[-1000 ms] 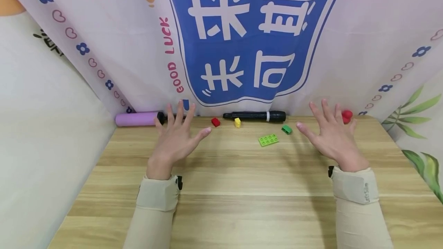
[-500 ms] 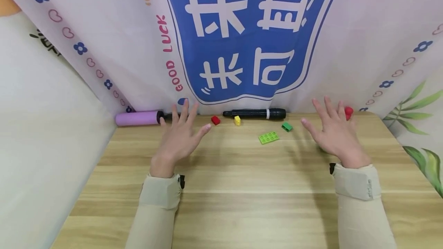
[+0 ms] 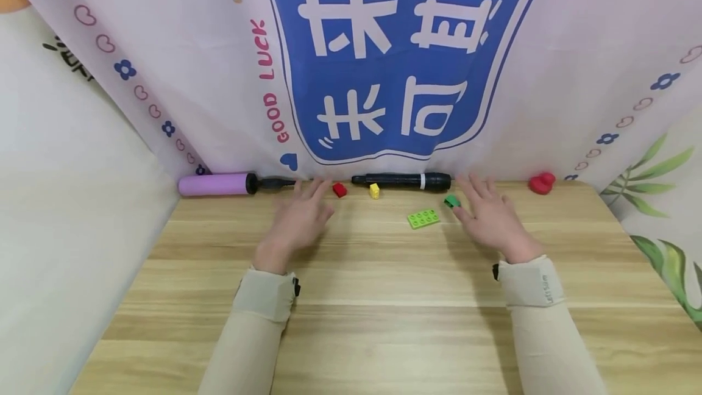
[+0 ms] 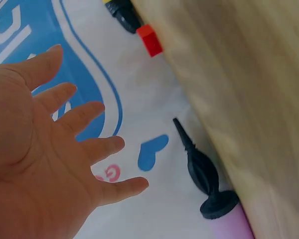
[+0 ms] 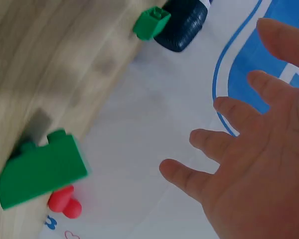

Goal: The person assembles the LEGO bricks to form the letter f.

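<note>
My left hand (image 3: 296, 221), fingers spread and blurred, hovers over the table's back part between the purple balloon pump (image 3: 215, 185) and a small red toy brick (image 3: 339, 189). Its palm is bare in the left wrist view. Over the right side, my right hand (image 3: 492, 219) is spread too, its thumb overlapping a small green toy brick (image 3: 451, 200) in the head view. Nothing is held in it. A larger green block (image 5: 42, 169) with studs and a curved end shows in the right wrist view; the right hand hides it from the head camera.
Along the back edge lies a black rod (image 3: 395, 181) with a white band, a yellow brick (image 3: 375, 191) before it. A light green studded plate (image 3: 423, 219) lies nearer. A red rounded toy (image 3: 542, 183) sits far right. The printed cloth (image 3: 219, 78) hangs behind the wooden table (image 3: 395, 322).
Both hands have moved inward, the left toward the right and the right toward the left. The pump's black nozzle and the red rounded toy are now uncovered. No object has been moved.
</note>
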`<state>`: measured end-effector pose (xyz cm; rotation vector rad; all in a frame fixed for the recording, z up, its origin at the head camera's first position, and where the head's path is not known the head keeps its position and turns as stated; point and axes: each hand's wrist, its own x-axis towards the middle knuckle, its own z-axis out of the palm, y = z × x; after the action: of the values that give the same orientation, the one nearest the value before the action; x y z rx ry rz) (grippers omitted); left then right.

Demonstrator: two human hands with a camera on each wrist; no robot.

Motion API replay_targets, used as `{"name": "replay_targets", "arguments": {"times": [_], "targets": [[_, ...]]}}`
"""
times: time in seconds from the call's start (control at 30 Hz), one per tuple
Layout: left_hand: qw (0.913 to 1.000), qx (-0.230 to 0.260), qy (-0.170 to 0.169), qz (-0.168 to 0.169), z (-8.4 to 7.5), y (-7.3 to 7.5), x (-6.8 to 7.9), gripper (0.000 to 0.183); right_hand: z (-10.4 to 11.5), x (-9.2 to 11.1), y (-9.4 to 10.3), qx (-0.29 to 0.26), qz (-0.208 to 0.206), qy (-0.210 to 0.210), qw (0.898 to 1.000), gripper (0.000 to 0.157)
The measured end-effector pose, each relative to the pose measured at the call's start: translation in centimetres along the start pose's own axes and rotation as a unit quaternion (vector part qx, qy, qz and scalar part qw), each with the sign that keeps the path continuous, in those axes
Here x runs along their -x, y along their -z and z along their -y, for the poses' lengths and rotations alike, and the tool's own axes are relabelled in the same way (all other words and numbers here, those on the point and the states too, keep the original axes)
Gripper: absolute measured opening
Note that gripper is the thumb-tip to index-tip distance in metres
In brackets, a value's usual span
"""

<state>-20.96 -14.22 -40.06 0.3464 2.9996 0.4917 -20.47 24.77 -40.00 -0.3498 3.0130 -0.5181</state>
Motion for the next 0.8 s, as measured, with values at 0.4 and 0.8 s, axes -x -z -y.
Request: {"name": "replay_targets", "arguments": {"times": [0.4,0.8], "targets": [[0.9992,-0.019,-0.013,0.031,-0.2,-2.3,-2.0,0.072,1.1,-0.4,-3.0,0.037,0.052,0.001,0.998,0.058],[0.9927,-0.028,0.016,0.116,-0.5,-2.4,-3.2,0.061,1.3,-0.2,-2.2,0.052,0.051,-0.007,0.997,0.049]]}}
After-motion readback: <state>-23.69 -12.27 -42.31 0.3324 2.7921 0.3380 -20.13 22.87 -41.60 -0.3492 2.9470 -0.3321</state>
